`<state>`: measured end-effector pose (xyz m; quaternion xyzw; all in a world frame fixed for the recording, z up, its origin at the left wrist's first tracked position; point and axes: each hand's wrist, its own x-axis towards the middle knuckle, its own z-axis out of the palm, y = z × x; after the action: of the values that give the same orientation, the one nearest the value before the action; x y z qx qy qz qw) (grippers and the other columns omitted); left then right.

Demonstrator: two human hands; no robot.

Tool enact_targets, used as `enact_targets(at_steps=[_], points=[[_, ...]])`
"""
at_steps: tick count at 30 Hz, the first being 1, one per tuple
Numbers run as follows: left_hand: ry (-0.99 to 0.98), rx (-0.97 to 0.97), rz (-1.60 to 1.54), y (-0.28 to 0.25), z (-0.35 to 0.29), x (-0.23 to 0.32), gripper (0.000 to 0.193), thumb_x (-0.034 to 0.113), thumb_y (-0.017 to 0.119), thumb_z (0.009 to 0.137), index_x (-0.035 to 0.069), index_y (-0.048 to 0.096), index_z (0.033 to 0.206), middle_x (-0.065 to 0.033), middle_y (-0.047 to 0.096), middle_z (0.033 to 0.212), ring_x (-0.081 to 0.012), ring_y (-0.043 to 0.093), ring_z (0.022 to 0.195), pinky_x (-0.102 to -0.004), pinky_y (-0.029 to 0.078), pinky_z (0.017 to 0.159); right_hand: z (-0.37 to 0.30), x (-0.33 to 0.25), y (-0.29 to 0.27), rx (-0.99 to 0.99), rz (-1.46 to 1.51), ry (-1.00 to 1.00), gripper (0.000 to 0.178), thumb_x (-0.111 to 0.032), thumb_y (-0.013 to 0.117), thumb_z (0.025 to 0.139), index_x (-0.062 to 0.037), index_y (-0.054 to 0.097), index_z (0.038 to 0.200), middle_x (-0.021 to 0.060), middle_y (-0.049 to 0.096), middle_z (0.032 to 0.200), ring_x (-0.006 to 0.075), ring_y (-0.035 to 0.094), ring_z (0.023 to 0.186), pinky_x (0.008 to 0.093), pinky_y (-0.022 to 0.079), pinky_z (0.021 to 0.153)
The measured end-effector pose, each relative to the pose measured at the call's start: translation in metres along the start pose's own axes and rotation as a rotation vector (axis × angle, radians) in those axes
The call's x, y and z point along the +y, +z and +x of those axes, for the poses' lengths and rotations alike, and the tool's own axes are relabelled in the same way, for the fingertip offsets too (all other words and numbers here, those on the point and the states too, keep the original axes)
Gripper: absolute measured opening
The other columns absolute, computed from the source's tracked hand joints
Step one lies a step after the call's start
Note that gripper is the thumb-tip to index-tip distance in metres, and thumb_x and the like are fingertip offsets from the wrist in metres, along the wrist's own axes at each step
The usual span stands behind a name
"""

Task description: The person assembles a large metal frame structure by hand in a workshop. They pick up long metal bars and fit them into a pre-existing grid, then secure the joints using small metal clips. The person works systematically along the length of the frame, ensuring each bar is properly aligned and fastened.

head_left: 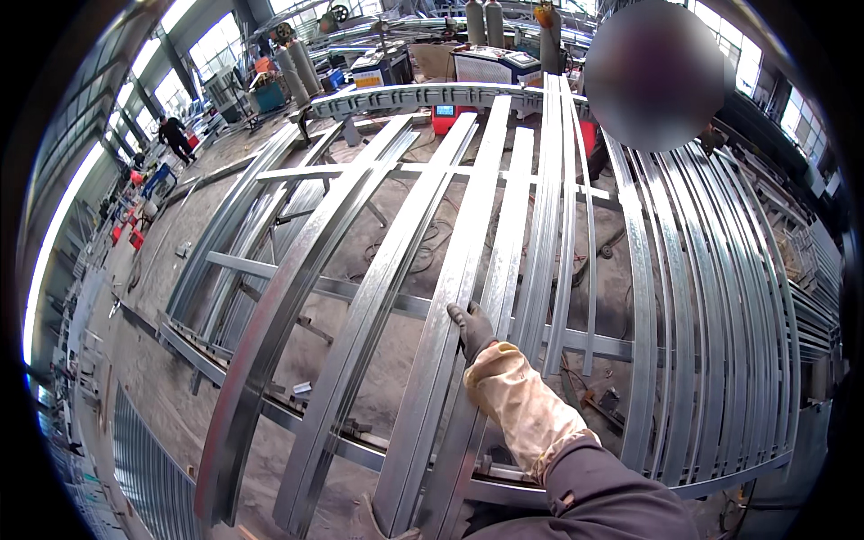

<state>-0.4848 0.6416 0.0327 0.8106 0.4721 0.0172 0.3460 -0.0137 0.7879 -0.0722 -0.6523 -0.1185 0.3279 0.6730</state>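
Observation:
My right hand point(472, 330), in a dark grey glove with a tan protective sleeve point(522, 396) above it, grips the right edge of a long galvanized steel channel point(443, 360) about midway along. Its fingers curl over the edge of the metal. Just right of it, partly under my forearm, lies another steel channel point(504, 261). At the bottom edge, by the near end of the gripped channel, a bit of tan cloth point(369, 522) shows, seemingly my left sleeve. The fingers of my left hand cannot be made out there.
More channels lie lengthwise to the left point(360, 297) and in a dense row to the right point(693, 315), across the crossbars point(337, 288) of a low rack. A red machine point(444, 119) stands behind. One person point(661, 76) is at the far right, another point(175, 138) far left.

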Motion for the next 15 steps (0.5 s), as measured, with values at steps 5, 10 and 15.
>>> enact_targets(at_steps=[5, 10, 15], points=[[0.003, 0.035, -0.127, 0.028, 0.066, 0.005, 0.130, 0.050, 0.097, 0.066, -0.012, 0.027, 0.157, -0.0316, 0.048, 0.143, -0.0415, 0.051, 0.136, -0.0464, 0.043, 0.114, 0.076, 0.019, -0.019, 0.044, 0.041, -0.003, 0.056, -0.033, 0.077, 0.097, 0.0081, 0.061, 0.131, 0.0199, 0.072, 0.118, 0.0266, 0.067, 0.107, 0.0388, 0.051, 0.095], [0.134, 0.142, -0.049, 0.054, 0.105, 0.020, 0.117, 0.042, 0.098, 0.065, -0.010, 0.040, 0.151, -0.0280, 0.059, 0.131, -0.0400, 0.061, 0.123, -0.0456, 0.049, 0.105, 0.113, 0.018, -0.021, 0.060, 0.024, -0.170, 0.049, -0.031, 0.075, 0.098, 0.0052, 0.063, 0.129, 0.0194, 0.073, 0.114, 0.0279, 0.068, 0.104, 0.0392, 0.051, 0.094], [0.082, 0.048, -0.068, 0.037, 0.146, 0.076, 0.108, 0.041, 0.098, 0.063, -0.010, 0.049, 0.144, -0.0246, 0.065, 0.120, -0.0380, 0.066, 0.113, -0.0461, 0.052, 0.097, 0.149, -0.007, -0.019, 0.060, -0.204, -0.056, 0.053, -0.037, 0.076, 0.098, 0.0081, 0.065, 0.124, 0.0170, 0.073, 0.107, 0.0243, 0.066, 0.098, 0.0385, 0.051, 0.091]])
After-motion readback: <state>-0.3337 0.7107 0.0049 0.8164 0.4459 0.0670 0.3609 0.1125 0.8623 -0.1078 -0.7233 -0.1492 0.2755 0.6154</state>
